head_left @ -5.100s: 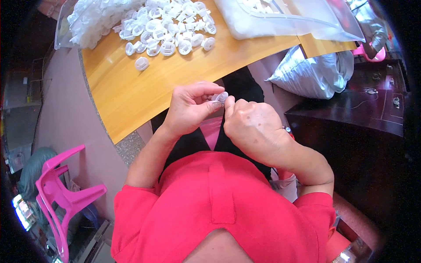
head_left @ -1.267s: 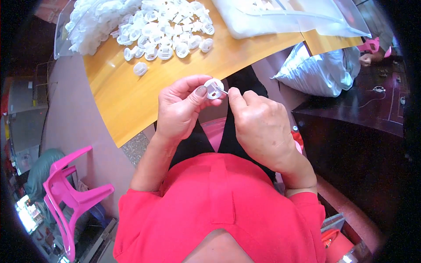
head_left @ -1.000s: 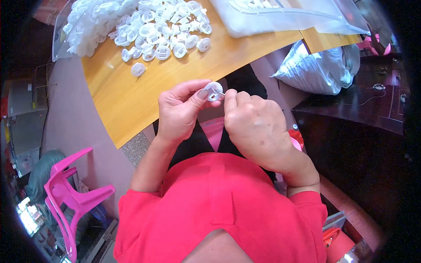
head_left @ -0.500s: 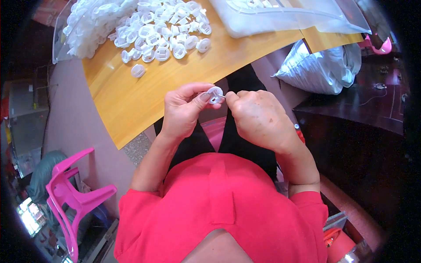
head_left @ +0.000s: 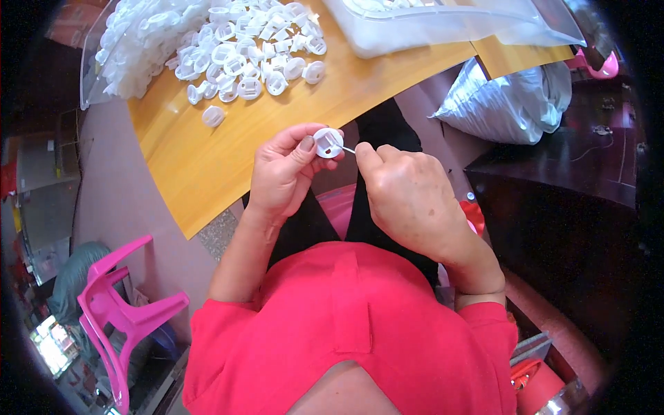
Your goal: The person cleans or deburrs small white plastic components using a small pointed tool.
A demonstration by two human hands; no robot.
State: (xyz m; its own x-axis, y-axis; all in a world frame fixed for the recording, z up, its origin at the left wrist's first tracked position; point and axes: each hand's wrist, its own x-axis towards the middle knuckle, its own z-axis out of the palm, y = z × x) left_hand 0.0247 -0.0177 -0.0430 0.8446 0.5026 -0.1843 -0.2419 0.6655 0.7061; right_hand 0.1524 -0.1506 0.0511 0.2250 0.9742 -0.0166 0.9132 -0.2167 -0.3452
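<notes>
A small white plastic cap (head_left: 328, 142) is pinched at its rim by the left hand (head_left: 283, 173), just near the table (head_left: 207, 166) edge. A thin pin (head_left: 346, 147) is gripped by the right hand (head_left: 408, 197), touching it. The cap is judged light, stiff, slippery.

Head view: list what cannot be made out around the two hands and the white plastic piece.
- Thin pin: the right hand covers all but its tip, so its kind is unclear.
- White round piece: too small to read its centre opening; the left hand hides its lower edge.
- Clear bag on the table: cut by the top edge, contents blurred.
</notes>
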